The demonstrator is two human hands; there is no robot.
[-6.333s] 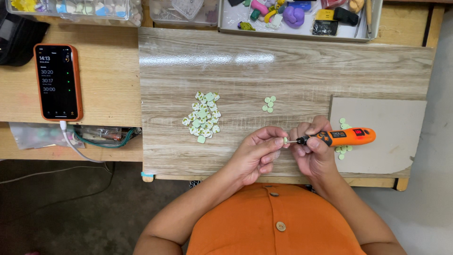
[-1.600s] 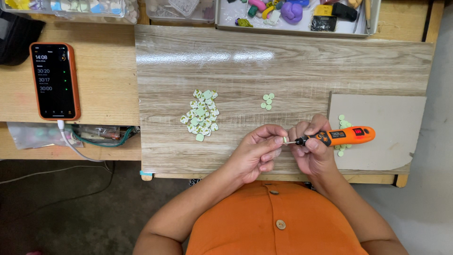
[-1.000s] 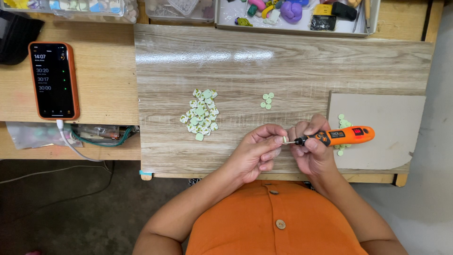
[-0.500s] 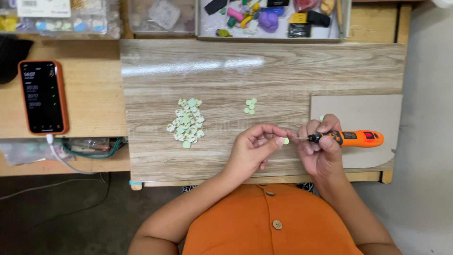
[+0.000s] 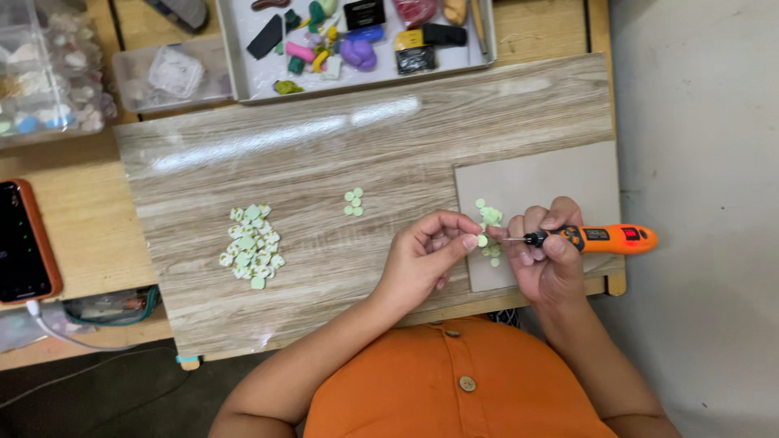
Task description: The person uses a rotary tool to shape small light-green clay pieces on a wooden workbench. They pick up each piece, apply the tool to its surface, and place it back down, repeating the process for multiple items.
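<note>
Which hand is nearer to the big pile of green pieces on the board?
Left. The left hand is to the right of the big pile of green pieces, apart from it. The right hand, holding the orange tool, is farther right, over the grey mat.

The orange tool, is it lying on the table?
No, the right hand holds the orange tool up, its tip at a small green disc in the left hand.
</note>
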